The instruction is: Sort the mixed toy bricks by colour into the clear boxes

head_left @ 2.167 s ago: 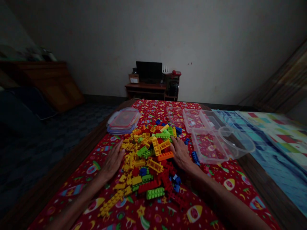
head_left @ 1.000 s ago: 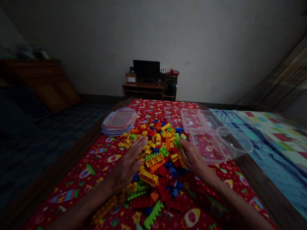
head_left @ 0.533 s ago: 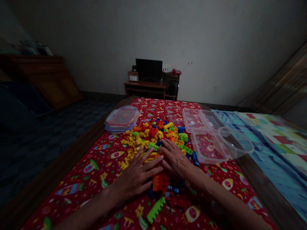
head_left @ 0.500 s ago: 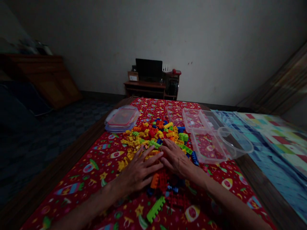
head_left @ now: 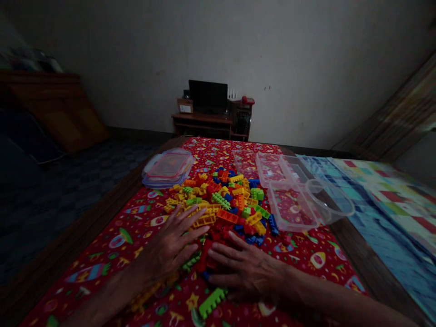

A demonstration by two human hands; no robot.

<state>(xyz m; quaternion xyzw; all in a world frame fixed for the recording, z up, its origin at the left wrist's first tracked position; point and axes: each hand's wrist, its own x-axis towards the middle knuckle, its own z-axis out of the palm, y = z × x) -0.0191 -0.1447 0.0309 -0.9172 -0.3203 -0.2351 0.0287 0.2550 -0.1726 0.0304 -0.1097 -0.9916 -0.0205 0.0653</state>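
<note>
A heap of toy building bricks (head_left: 227, 216) in yellow, red, orange, green and blue lies spread on the red patterned cloth (head_left: 132, 236). My left hand (head_left: 168, 247) rests over the heap's near left side, its fingers apart and pointing away from me. Yellow bricks show at its fingertips, and others lie under the wrist. Flat over the near right side, my right hand (head_left: 243, 268) has its fingers stretched to the left, touching red bricks. A long green brick (head_left: 212, 303) lies on the cloth just in front of that hand. Bricks beneath both palms are hidden.
Stacked clear lids (head_left: 168, 165) lie left of the heap. Clear plastic boxes (head_left: 289, 209) and a round clear tub (head_left: 332, 200) stand to the right by the wooden table edge (head_left: 371, 254). A bed (head_left: 381, 200) adjoins on the right; a desk with a monitor (head_left: 208, 96) stands beyond.
Both hands have moved nearer to me and farther apart, the left one to the left. More of the heap's middle shows, and bricks are now under the left wrist.
</note>
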